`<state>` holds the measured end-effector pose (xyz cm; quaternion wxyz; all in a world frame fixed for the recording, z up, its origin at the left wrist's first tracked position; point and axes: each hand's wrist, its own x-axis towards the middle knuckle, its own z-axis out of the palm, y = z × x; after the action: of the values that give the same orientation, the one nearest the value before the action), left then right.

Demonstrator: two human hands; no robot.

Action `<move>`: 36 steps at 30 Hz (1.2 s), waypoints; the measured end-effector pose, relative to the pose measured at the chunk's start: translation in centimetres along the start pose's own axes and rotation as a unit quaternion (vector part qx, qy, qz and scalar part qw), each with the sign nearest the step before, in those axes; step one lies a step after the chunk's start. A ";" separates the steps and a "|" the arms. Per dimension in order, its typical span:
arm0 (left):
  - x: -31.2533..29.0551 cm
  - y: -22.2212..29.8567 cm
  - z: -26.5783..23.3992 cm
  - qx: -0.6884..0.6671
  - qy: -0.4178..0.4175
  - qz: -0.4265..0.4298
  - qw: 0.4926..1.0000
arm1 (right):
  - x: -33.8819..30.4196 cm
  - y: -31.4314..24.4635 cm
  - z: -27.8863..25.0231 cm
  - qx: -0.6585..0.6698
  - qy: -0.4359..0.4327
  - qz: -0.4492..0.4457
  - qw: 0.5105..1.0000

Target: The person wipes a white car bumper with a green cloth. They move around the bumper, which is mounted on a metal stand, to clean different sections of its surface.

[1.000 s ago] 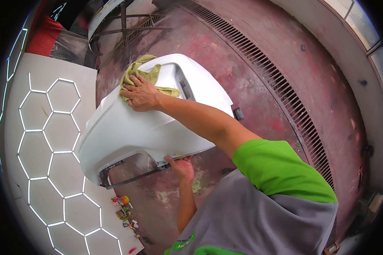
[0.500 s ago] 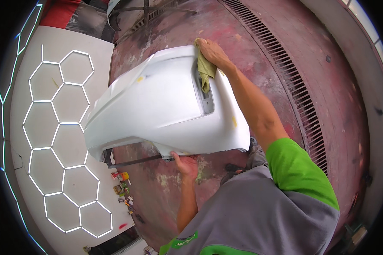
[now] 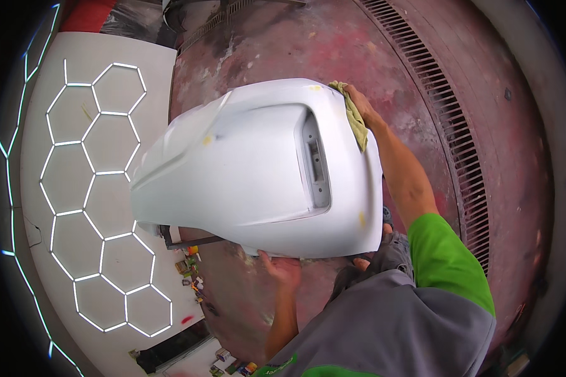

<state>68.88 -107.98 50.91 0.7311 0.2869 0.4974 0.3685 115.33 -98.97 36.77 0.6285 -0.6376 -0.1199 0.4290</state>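
The white body panel (image 3: 245, 169) is being steadied at its near edge by the left hand (image 3: 282, 267), while a yellow-green cloth (image 3: 356, 119), gripped by the right hand (image 3: 360, 103), is being pressed against its far edge.

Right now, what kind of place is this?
Probably a car body or paint workshop: a big white primed body panel being wiped with a yellow-green cloth, a paint-stained red floor, and a long floor drain grate.

Panel (image 3: 245, 182): big white moulded body part, matte, sitting raised above red floor, long axis running left-right. Rectangular recess showing near its right end; small yellow spots dotting surface.
Cloth (image 3: 356, 119): yellow-green rag, crumpled, draping over panel's upper right edge, lying pressed against it, hanging slightly down face.
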 end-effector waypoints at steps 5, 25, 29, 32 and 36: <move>-0.4 -0.4 -1.6 -0.024 0.065 -0.027 0.997 | 3.9 5.1 -0.9 0.044 -0.036 0.077 0.995; -2.7 12.1 10.8 0.748 0.050 0.460 0.476 | -0.2 23.6 -5.1 0.276 -0.019 0.209 0.938; 4.2 11.8 20.9 0.786 -0.024 0.492 0.373 | -2.6 22.7 -5.0 0.266 0.024 0.212 0.940; 7.9 11.7 22.9 0.799 -0.022 0.517 0.306 | -3.3 22.7 -5.1 0.278 -0.002 0.220 0.935; 9.4 11.8 23.9 0.809 -0.015 0.509 0.295 | -4.0 22.7 -5.4 0.272 -0.021 0.209 0.939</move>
<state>90.48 -94.82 63.47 -0.1960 0.9346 0.2876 0.0739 107.94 -109.63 16.92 0.6713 -0.4440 0.1243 0.5803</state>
